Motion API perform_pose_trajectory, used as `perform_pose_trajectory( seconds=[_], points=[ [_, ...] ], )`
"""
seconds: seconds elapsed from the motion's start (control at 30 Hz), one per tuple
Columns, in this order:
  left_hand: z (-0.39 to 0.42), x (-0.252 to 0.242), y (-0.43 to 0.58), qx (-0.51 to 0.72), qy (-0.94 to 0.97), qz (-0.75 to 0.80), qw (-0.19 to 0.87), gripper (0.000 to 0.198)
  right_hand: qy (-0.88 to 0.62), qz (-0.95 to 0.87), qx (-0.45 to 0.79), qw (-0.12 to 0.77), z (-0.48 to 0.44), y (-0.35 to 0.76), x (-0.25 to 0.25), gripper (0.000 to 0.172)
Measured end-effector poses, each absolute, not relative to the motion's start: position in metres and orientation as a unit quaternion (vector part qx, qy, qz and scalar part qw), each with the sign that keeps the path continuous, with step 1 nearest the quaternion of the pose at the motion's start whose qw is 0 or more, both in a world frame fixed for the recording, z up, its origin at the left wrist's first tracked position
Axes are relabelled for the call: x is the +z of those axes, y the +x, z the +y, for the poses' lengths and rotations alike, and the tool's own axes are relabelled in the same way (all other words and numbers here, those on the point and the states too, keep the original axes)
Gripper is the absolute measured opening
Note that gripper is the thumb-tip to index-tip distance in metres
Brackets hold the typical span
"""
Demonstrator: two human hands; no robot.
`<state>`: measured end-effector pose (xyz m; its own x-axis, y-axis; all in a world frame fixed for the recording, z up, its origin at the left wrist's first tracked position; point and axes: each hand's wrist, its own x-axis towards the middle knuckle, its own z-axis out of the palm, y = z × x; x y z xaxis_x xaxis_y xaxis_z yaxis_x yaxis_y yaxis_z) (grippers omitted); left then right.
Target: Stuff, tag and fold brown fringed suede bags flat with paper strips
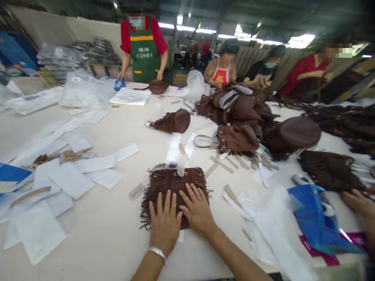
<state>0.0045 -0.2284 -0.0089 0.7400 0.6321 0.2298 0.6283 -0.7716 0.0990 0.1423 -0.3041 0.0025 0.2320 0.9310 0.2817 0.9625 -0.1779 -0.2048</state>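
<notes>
On cream tabletop [102, 230], fringed brown bag [168, 182], left hand [165, 224] splayed flat atop, right hand [199, 212] likewise

I'm in a workshop, with strip lights [186, 28] overhead, aproned workers [144, 48] and brown bags [238, 138] heaped on my table [108, 230].

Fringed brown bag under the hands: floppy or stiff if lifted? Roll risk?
The fringed brown bag probably sags: it lies flattish under the left hand and right hand. Its loose fringe would likely swing or snag. Lying low and broad, it seems unlikely to roll.
</notes>
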Motion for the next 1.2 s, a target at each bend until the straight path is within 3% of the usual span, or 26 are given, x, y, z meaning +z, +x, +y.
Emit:
perform_pose_trajectory(
  seconds=[0.27,0.4,0.5,0.63,0.8,1.0,1.2],
  points=[
    [-0.243,0.034,0.016,0.12,0.944,0.299,-0.075,0.048,-0.745,-0.602,-0.009,0.288,-0.315,0.155,0.001,0.047],
    [-0.252,0.058,0.035,0.133,0.974,0.176,-0.059,0.044,-0.773,-0.524,-0.001,0.358,-0.327,0.199,0.021,0.038],
    [-0.25,0.054,0.044,0.121,0.991,0.06,0.001,0.039,-0.817,-0.47,-0.001,0.333,-0.314,0.245,0.031,0.04],
    [-0.247,0.05,0.051,0.12,0.991,0.046,0.048,0.032,-0.812,-0.502,0.033,0.297,-0.275,0.281,0.03,0.033],
    [-0.256,0.058,0.068,0.046,0.999,0.023,-0.007,0.041,-0.815,-0.531,0.06,0.226,-0.243,0.285,0.015,0.04],
    [-0.257,0.044,0.066,0.047,0.996,0.018,-0.071,0.031,-0.832,-0.522,0.066,0.173,-0.239,0.289,0.003,0.054],
    [-0.246,0.032,0.043,0.099,0.994,-0.053,-0.002,0.036,-0.801,-0.568,0.108,0.153,-0.224,0.31,-0.002,0.05]
  ],
)
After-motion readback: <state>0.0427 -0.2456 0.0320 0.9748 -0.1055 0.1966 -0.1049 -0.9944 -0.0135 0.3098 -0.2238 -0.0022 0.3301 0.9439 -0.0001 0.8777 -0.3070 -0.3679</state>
